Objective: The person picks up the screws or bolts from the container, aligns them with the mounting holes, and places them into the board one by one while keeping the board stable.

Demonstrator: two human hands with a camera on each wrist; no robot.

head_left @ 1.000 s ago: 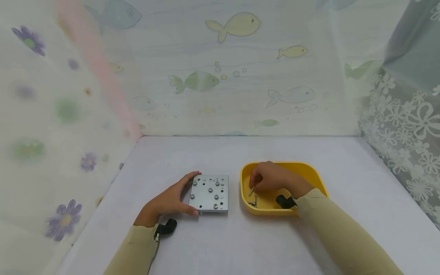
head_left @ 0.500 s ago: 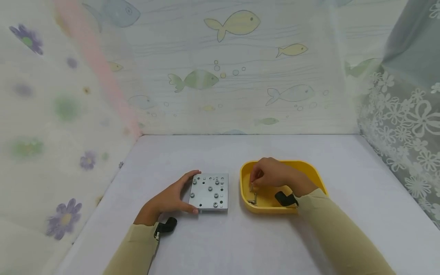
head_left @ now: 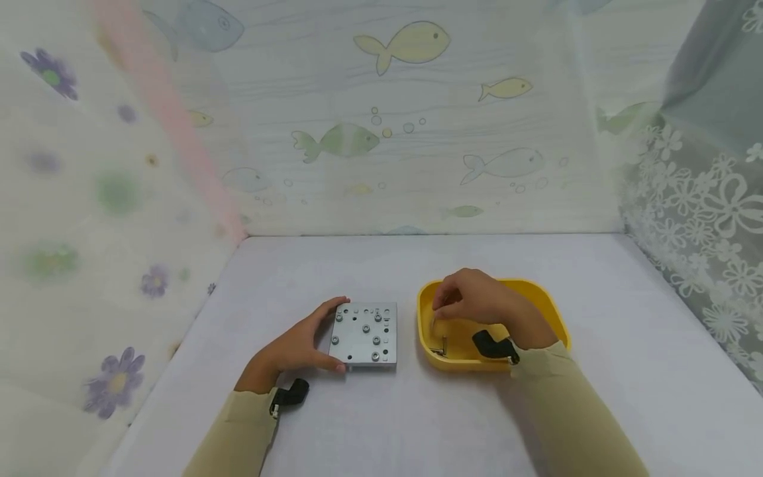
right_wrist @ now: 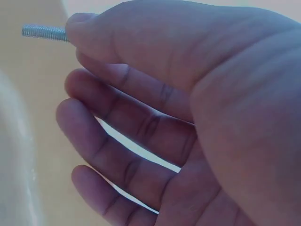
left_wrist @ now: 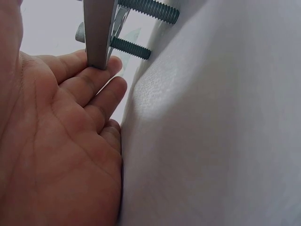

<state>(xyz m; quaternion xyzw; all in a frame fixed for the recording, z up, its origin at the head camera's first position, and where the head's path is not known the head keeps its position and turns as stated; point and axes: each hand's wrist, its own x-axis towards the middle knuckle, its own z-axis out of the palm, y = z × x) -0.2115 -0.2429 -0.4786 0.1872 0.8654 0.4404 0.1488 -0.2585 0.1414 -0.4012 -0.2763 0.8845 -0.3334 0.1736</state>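
Note:
My left hand (head_left: 298,346) holds a square silver metal plate (head_left: 353,344), thumb at its near left corner and a finger at its far left corner. Several socket-head bolts (head_left: 366,328) sit in the plate's holes. In the left wrist view their threaded shanks (left_wrist: 131,48) stick out under the plate, close over the white cloth. Over the left part of a yellow tray (head_left: 548,317), my right hand (head_left: 479,301) pinches a bolt (right_wrist: 44,32) between thumb and forefinger. Its threaded end shows in the right wrist view; the head is hidden by the fingers.
A few loose bolts (head_left: 440,351) lie in the tray's near left corner. The tray stands on the white-covered table (head_left: 369,424), just right of the plate. A fish-print curtain (head_left: 417,165) hangs behind, with patterned cloth at both sides.
My right hand has lifted slightly inside the tray, the pinched bolt with it, tilting to hang more upright. The left hand and the plate have stayed in place.

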